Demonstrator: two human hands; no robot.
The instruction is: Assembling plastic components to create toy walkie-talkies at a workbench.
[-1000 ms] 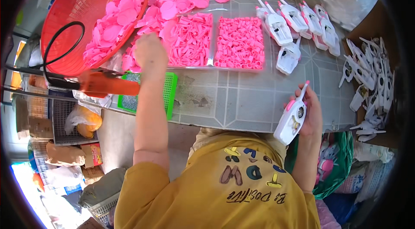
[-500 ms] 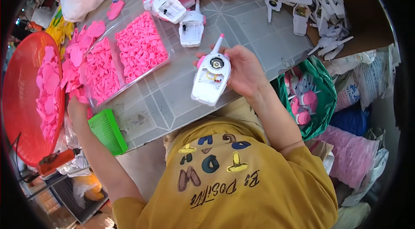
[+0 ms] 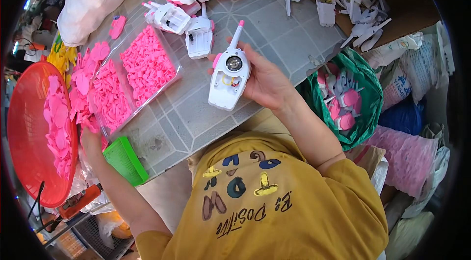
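Note:
My right hand [image 3: 266,79] is closed around a white toy walkie-talkie shell [image 3: 226,92], held above the table. The shell has a pink antenna tip, a pink side button, a round speaker and thin wires in an open cavity. At the table's left edge, my left hand [image 3: 91,142] reaches in by loose pink plastic pieces [image 3: 83,81]; its fingers are mostly hidden, so what they hold does not show. Beside it stand a green basket [image 3: 125,162] and a clear divided tray [image 3: 159,86] of small pink parts.
A red basin [image 3: 29,147] with flat pink pieces stands at the left. More white shells [image 3: 198,39] lie at the far side. Beyond my right arm are a box [image 3: 412,4] of white shells and a green bag [image 3: 370,108] of pink and white parts. A white sack [image 3: 98,0] lies far left.
The whole view has shifted slightly, the table's contents moving left. My right hand still holds the walkie-talkie shell, and my left hand stays among the pink pieces.

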